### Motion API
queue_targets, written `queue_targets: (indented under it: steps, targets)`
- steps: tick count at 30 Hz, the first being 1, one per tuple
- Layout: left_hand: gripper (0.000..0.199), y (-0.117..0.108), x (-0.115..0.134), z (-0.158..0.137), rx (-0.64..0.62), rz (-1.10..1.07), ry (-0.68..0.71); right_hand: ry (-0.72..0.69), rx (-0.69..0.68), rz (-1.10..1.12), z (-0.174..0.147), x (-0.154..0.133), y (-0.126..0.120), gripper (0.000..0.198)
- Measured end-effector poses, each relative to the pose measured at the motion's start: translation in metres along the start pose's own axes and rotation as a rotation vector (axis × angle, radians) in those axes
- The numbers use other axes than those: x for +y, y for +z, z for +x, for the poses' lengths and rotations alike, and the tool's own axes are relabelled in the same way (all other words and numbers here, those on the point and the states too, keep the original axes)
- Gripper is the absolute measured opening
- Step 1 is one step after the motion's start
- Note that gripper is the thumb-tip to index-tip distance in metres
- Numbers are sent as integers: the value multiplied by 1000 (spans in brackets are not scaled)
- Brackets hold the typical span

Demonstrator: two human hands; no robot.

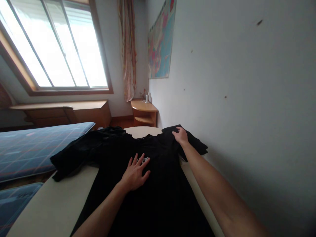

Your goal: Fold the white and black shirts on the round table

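Note:
A black T-shirt [158,194] lies spread on a pale table [56,204], its collar toward the far end. My left hand [135,172] rests flat on the shirt's chest with fingers spread, beside a small white print. My right hand [180,135] is stretched out to the shirt's right sleeve [195,143] near the wall, fingers curled down on the cloth; whether it pinches the fabric I cannot tell. The left sleeve [74,154] lies bunched and hangs over the table's left edge.
A white wall [247,98] runs close along the table's right side, with a map poster [161,42] on it. A blue checked mattress [29,148] is at the left. A wooden corner shelf [144,113], a low cabinet [74,113] and a window [54,46] stand behind.

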State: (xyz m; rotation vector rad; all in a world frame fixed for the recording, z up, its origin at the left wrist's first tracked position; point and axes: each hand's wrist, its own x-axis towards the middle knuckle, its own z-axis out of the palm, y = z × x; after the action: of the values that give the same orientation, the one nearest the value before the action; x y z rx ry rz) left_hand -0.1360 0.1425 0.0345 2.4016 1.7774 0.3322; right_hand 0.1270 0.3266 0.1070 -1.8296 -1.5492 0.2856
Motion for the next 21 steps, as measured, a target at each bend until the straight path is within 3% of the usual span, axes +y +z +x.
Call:
queue_targets:
  steps: [5,11,16,21]
  targets:
    - [61,1,0,-1,6,0,7,-13,110,85,2,18,-12,50]
    - [56,-5,5,5,62,11,-11,-102,49,133,0,28,-13,45]
    - [48,-13,24,40,183,-20,67,-90,13,173,-10,29,-6,53]
    - [63,-7,60,90,57,-161,135,52,13,189,-18,24,-9,76]
